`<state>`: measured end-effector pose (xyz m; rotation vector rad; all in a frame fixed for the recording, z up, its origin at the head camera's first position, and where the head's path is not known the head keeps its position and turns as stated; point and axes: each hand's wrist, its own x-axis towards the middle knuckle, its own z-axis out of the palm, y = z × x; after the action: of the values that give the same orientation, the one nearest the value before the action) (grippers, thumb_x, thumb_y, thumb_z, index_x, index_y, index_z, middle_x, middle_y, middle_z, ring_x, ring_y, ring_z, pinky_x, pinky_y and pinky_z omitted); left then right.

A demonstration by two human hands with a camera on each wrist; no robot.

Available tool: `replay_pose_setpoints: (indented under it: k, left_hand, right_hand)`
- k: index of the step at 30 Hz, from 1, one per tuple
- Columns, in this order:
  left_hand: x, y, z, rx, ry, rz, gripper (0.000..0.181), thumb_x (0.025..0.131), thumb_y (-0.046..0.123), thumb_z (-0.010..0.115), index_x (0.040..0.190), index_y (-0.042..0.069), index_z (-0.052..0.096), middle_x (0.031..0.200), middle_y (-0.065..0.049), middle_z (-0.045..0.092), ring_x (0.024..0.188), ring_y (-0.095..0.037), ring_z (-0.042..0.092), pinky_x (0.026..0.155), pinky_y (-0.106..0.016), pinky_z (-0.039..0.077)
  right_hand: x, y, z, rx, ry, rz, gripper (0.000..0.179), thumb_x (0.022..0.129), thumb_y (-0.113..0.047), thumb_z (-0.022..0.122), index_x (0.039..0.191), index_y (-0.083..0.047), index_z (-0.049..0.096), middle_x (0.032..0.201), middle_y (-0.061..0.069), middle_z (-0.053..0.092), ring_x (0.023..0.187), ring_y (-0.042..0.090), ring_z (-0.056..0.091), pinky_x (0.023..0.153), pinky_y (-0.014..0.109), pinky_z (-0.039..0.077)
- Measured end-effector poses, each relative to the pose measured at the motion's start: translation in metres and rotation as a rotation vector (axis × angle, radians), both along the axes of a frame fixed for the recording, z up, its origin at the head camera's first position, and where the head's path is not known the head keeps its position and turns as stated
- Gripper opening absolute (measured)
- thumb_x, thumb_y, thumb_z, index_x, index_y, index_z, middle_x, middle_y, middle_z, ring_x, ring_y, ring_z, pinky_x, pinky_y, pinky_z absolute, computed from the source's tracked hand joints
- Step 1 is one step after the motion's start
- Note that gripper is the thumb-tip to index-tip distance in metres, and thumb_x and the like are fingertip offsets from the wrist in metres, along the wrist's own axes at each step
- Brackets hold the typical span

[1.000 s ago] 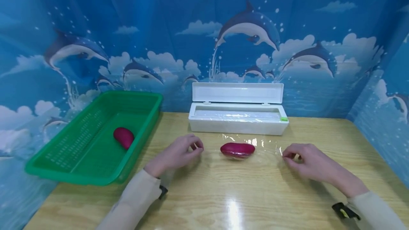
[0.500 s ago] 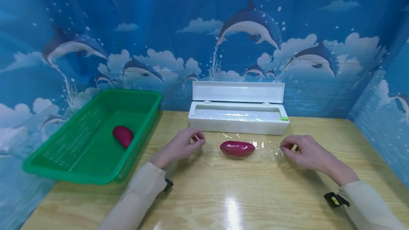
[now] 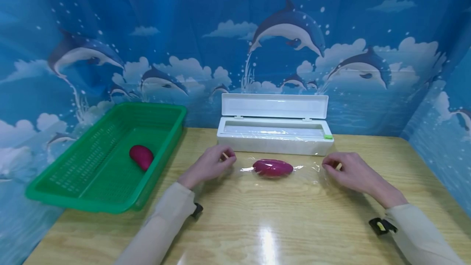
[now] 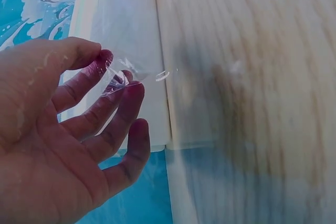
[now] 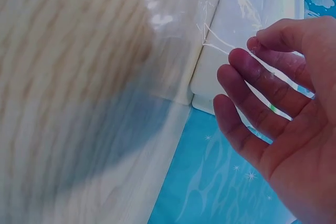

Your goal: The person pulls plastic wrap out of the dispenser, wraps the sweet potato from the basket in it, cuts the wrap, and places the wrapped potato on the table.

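Note:
A purple-red sweet potato (image 3: 272, 168) lies under clear cling film (image 3: 309, 169) in the middle of the table. My left hand (image 3: 210, 165) is to its left and pinches one end of the film between thumb and index finger; the left wrist view shows the film bunched at those fingertips (image 4: 106, 56). On the other side my right hand (image 3: 352, 174) pinches the opposite end, its remaining fingers spread and loosely bent. Between the hands the film stretches across the sweet potato, with bright glints beside it.
Behind the sweet potato stands a white cling film box (image 3: 274, 145) with its lid (image 3: 274, 106) raised and a green slider at the right. At left, a green basket (image 3: 88, 204) holds another sweet potato (image 3: 141, 157). A dolphin-print curtain (image 3: 206, 19) hangs behind the wooden table (image 3: 235, 224).
Both hands have shifted slightly towards the white box, still pinching the film. The film's glints have moved to both sides of the sweet potato, and its surface now shines more.

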<state>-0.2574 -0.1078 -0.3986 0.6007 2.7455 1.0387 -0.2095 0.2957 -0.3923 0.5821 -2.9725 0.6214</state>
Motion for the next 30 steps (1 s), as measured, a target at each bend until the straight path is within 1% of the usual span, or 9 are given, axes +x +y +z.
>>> replay_pose_setpoints:
  k: [6, 11, 15, 17, 19, 22, 24, 27, 30]
  left_hand:
    - [-0.002, 0.001, -0.001, -0.002, -0.003, 0.025, 0.013, 0.099, 0.021, 0.065, 0.107, 0.012, 0.07, 0.104, -0.004, 0.072, 0.095, -0.017, 0.068, 0.083, -0.033, 0.059]
    - [-0.003, 0.003, -0.003, -0.007, -0.014, 0.03, 0.014, 0.099, 0.022, 0.065, 0.108, 0.013, 0.07, 0.104, -0.004, 0.072, 0.094, -0.016, 0.068, 0.084, -0.033, 0.059]
    - [-0.004, 0.004, -0.004, -0.013, -0.02, 0.036, 0.013, 0.1, 0.023, 0.065, 0.107, 0.013, 0.07, 0.105, -0.004, 0.072, 0.094, -0.016, 0.068, 0.084, -0.033, 0.059]
    - [-0.003, 0.004, -0.004, -0.015, -0.024, 0.038, 0.013, 0.1, 0.023, 0.065, 0.107, 0.014, 0.07, 0.105, -0.004, 0.072, 0.094, -0.017, 0.068, 0.084, -0.034, 0.059]
    - [-0.003, 0.004, -0.003, -0.014, -0.03, 0.043, 0.012, 0.1, 0.023, 0.065, 0.107, 0.014, 0.07, 0.105, -0.004, 0.072, 0.094, -0.017, 0.068, 0.084, -0.034, 0.059]
    - [-0.002, 0.003, -0.002, -0.02, -0.036, 0.052, 0.011, 0.1, 0.023, 0.065, 0.106, 0.015, 0.07, 0.105, -0.003, 0.072, 0.094, -0.017, 0.068, 0.084, -0.034, 0.059]
    - [-0.002, 0.003, -0.002, -0.024, -0.033, 0.054, 0.012, 0.1, 0.023, 0.065, 0.106, 0.015, 0.07, 0.105, -0.003, 0.072, 0.095, -0.017, 0.068, 0.085, -0.035, 0.059]
    - [-0.002, 0.002, -0.002, -0.025, -0.026, 0.05, 0.012, 0.1, 0.023, 0.065, 0.107, 0.015, 0.07, 0.105, -0.003, 0.073, 0.095, -0.017, 0.069, 0.086, -0.035, 0.059]
    - [-0.003, 0.001, -0.002, -0.017, -0.023, 0.049, 0.012, 0.1, 0.023, 0.065, 0.107, 0.015, 0.07, 0.106, -0.003, 0.073, 0.095, -0.017, 0.069, 0.085, -0.035, 0.059]
  right_hand:
    - [-0.002, 0.001, -0.001, 0.007, 0.023, -0.012, 0.009, 0.093, -0.009, 0.069, 0.099, -0.01, 0.076, 0.086, -0.005, 0.072, 0.079, 0.007, 0.064, 0.068, 0.025, 0.055]
    - [-0.002, 0.001, -0.002, 0.021, 0.038, -0.039, 0.013, 0.092, -0.01, 0.068, 0.102, -0.006, 0.076, 0.086, -0.002, 0.073, 0.079, 0.009, 0.064, 0.068, 0.027, 0.054]
    - [0.004, -0.001, 0.002, 0.042, 0.088, -0.068, 0.015, 0.092, -0.01, 0.067, 0.103, -0.005, 0.075, 0.085, -0.001, 0.073, 0.076, 0.009, 0.062, 0.064, 0.026, 0.05]
    - [0.009, -0.006, 0.005, 0.04, 0.136, -0.06, 0.013, 0.091, -0.008, 0.068, 0.102, -0.006, 0.076, 0.084, -0.003, 0.072, 0.075, 0.007, 0.06, 0.062, 0.025, 0.049]
    - [0.016, -0.016, 0.007, 0.024, 0.203, -0.007, 0.012, 0.088, -0.006, 0.071, 0.1, -0.008, 0.076, 0.083, -0.005, 0.071, 0.073, 0.004, 0.059, 0.062, 0.025, 0.051]
    - [0.023, -0.037, 0.005, -0.002, 0.335, 0.134, 0.015, 0.083, -0.003, 0.076, 0.097, -0.011, 0.076, 0.083, -0.007, 0.071, 0.073, 0.003, 0.062, 0.063, 0.025, 0.056]
    - [0.025, -0.051, 0.001, 0.003, 0.41, 0.226, 0.018, 0.081, -0.006, 0.079, 0.098, -0.012, 0.076, 0.087, -0.006, 0.073, 0.076, 0.005, 0.065, 0.065, 0.027, 0.058]
    - [0.024, -0.069, -0.005, 0.036, 0.451, 0.287, 0.024, 0.081, -0.014, 0.082, 0.105, -0.013, 0.076, 0.096, -0.002, 0.073, 0.085, 0.011, 0.069, 0.07, 0.029, 0.06]
    - [0.02, -0.08, -0.009, 0.073, 0.431, 0.283, 0.034, 0.082, -0.022, 0.084, 0.113, -0.013, 0.075, 0.106, 0.002, 0.073, 0.096, 0.017, 0.069, 0.079, 0.035, 0.062]
